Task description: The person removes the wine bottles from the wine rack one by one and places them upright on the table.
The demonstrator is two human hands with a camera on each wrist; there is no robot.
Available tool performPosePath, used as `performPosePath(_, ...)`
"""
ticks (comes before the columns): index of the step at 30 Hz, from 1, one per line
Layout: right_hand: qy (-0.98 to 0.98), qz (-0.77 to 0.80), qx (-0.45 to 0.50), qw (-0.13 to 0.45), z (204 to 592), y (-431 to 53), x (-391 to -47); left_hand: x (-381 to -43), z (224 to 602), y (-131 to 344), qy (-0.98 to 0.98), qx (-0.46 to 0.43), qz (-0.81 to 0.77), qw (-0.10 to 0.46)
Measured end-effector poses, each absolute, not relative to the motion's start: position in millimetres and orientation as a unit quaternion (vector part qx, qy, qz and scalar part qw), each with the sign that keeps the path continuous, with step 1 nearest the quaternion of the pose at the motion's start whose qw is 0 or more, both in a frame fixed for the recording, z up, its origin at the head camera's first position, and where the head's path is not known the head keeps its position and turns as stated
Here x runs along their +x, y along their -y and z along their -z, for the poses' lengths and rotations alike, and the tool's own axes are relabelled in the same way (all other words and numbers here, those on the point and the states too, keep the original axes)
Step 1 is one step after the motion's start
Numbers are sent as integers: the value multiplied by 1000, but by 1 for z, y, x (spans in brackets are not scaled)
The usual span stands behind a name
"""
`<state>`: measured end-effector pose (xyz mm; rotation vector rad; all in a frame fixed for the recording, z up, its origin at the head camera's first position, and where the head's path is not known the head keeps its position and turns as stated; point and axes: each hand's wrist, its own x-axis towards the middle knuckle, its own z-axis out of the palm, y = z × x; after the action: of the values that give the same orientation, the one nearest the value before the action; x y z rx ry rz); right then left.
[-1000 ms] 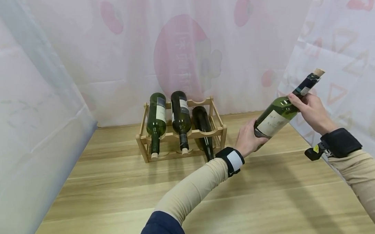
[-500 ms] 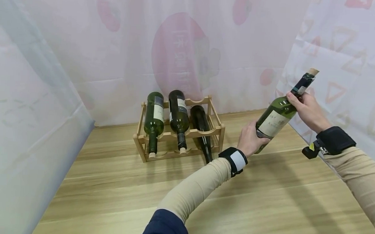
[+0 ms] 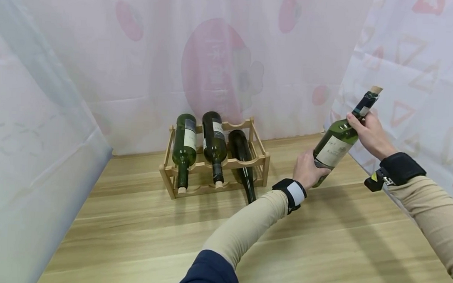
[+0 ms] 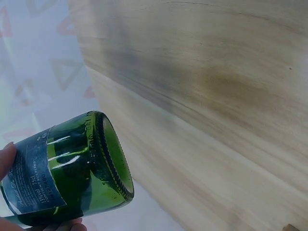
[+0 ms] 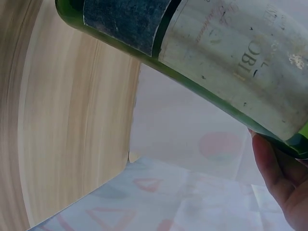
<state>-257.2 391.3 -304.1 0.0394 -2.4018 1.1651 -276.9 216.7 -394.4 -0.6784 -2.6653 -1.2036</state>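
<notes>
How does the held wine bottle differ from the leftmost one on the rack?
The left hand and right hand grip the held wine bottle; the leftmost wine bottle rests on the wooden rack. The held bottle's neck slants upward; the leftmost bottle's juts past the rack's near side. Both are green, with pale labels and corks.

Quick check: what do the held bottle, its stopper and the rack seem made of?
Held bottle: glossy glass, from its translucent green and sharp highlights. Stopper: probably cork, its tan surface looking matte. Rack: likely smooth wood, going by its pale tan colour; varnish unclear.
</notes>
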Motion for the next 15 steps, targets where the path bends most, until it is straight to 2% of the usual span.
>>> performPosePath(15,878,-403,38,256,309,-396,-275,-282,403,-232,882,-211,414,81)
